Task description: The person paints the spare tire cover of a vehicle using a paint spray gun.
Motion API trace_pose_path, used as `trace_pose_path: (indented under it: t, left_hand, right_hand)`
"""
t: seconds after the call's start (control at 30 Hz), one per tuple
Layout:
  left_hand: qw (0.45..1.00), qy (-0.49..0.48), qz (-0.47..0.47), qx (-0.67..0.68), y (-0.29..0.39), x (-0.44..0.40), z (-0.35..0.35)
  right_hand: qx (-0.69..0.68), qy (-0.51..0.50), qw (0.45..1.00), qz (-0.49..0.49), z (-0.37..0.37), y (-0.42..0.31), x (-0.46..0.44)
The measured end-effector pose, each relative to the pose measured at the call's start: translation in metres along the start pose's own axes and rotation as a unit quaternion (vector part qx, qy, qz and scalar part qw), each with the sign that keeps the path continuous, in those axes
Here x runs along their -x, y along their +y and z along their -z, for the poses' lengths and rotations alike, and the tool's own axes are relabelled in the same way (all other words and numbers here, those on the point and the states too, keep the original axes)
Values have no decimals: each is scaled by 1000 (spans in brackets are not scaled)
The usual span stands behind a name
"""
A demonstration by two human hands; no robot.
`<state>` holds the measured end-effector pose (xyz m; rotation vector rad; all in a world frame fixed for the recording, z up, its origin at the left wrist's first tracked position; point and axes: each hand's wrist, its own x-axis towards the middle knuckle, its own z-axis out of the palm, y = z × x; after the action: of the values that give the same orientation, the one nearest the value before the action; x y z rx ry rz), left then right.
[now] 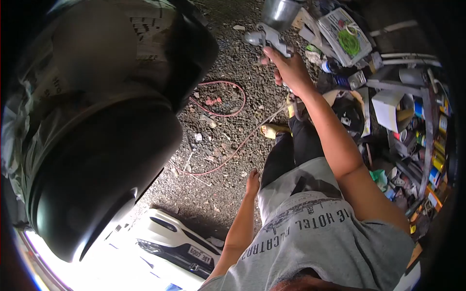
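Note:
My right hand (pixel 292 72) is closed round the handle of a metal spray gun (pixel 275 40), held out ahead of me. A silvery cup (pixel 281 13) is joined to the gun and is cut off by the top of the view. From below the grip, a thin pinkish hose (pixel 228 162) runs down to the gravel. My left hand (pixel 252 183) hangs low beside my leg, holding nothing I can see; its fingers show only in part and look loosely extended. To my left is a glossy black car panel (pixel 104 179), apart from both hands.
Newspaper (pixel 150 31) and clear plastic sheeting (pixel 19 126) cover parts of the vehicle. A white car (pixel 179 242) stands on the left. On the right, a cluttered rack (pixel 429 131) holds cans and boxes. The hose loops across the gravel (pixel 218 131) near my feet.

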<state>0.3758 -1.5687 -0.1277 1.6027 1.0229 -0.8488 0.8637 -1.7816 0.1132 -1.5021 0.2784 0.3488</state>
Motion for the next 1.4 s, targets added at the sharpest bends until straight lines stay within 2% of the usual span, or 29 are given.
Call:
trace_pose_path:
  t: [0.13,0.2,0.23,0.33,0.43,0.57,0.73,0.77,0.87,0.93,0.97,1.0,1.03,1.07,1.1,1.13,1.2,1.23,1.33,1.37,1.4]
  left_hand:
    - [999,-15,49,-3,-25,4,11]
    - [998,-23,60,10,-32,-3,12]
    - [994,-47,96,21,-22,4,15]
    - [998,-24,41,29,-26,5,13]
    - [995,-37,55,73,8,25,11]
    - [992,-43,84,87,32,39,15]
    - [993,-39,98,48,24,37,22]
    - [991,-14,127,45,19,33,22]
    - [999,-10,37,-36,-17,4,27]
    - [991,-48,-50,-116,-6,-8,26]
    - [984,-54,-75,-151,22,-8,20]
    - [984,-48,-63,-158,79,5,10]
    - [984,-43,-51,-166,145,21,-2]
    - [977,-66,-78,-187,159,3,-13]
    - [968,-91,-105,-208,164,-18,-30]
    - [976,-177,-125,20,143,-54,-62]
    - [947,-208,-244,33,180,-88,-112]
    - [912,-153,-334,-184,249,-68,-140]
    - [868,-197,-337,-309,355,-79,-217]
    - [880,-173,-370,-243,360,-94,-249]
    - [891,-175,-333,-253,372,-112,-266]
  right_hand:
    - [-42,-1,998,43,-13,7,6]
    - [-76,-22,994,70,-18,33,-3]
    - [-47,-5,998,46,-22,41,-4]
    - [-104,21,992,-62,-31,88,-21]
    - [-108,18,985,-134,-39,163,-52]
    - [-89,31,985,-142,-47,200,-66]
    - [-98,-16,984,-147,-40,186,-74]
    - [-96,-21,985,-141,-36,176,-76]
    - [-47,-58,991,-113,-12,120,-70]
    - [22,-63,995,-71,7,85,-69]
    - [40,-78,996,-28,18,80,-79]
    - [77,-123,989,4,33,83,-98]
    - [107,-124,986,3,41,72,-108]
    - [137,-125,983,2,49,61,-119]
    - [93,-113,986,82,54,75,-137]
    - [144,-126,979,64,59,78,-151]
    - [246,-154,957,26,70,88,-189]
    - [286,-164,944,4,71,112,-215]
    - [308,-229,923,10,67,134,-263]
    - [265,-238,934,41,62,162,-280]
    - [262,-288,920,-40,58,163,-295]
